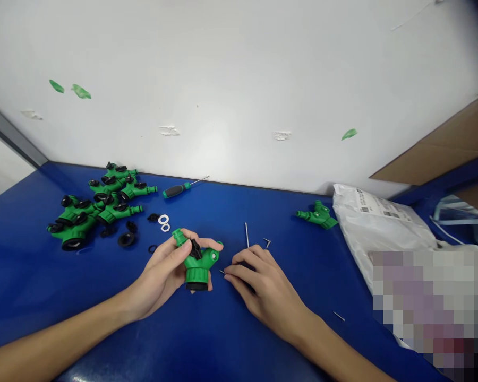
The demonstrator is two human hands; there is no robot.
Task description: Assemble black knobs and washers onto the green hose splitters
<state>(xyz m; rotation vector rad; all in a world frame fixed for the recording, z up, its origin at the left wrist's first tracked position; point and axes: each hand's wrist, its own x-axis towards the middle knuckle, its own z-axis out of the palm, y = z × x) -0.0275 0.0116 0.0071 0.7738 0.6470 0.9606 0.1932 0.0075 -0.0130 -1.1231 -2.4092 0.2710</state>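
Note:
Above the table, my left hand is closed round a green Y-shaped hose splitter. Its black collar points down and a black valve lever sits on one branch under my thumb; the other branch has a bare white valve spot. Just to the right, my right hand pinches a small metal screw between thumb and fingertips, its tip apart from the splitter. A thin metal rod shows beyond my right knuckles; its lower end is hidden. Small screws lie behind that hand.
Several green splitters are grouped at the left, beside black rings and white washers. Behind them lies a screwdriver. Another splitter rests right, by plastic bags. A single screw lies front right.

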